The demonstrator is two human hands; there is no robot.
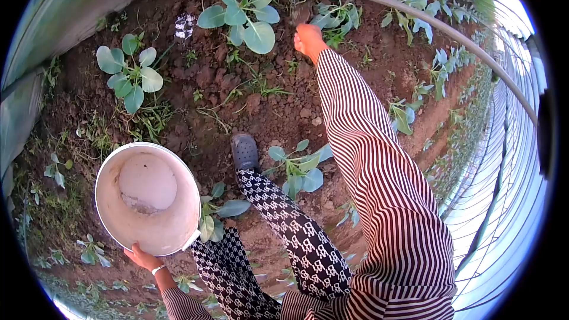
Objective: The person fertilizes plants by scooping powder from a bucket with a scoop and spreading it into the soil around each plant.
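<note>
My left hand (143, 257) grips the lower rim of a white bucket (188, 201), tilted with its mouth towards me. A little pale residue lies at the bucket's bottom. My right hand (309, 40) is reached out low over the soil with its fingers curled closed. Something brownish and blurred shows just past the fingers, and I cannot make out what it is. Just right of that hand grows a leafy plant (338, 16). To its left stands a larger broad-leaved, cabbage-like plant (243, 15).
Another leafy plant (130, 74) grows above the bucket. A white patch (185, 25) lies on the brown soil (261, 112). My shoe (245, 151) is beside a plant (299, 172). A curved pole (450, 32) arches at the right, and plastic sheeting (77, 18) borders the left.
</note>
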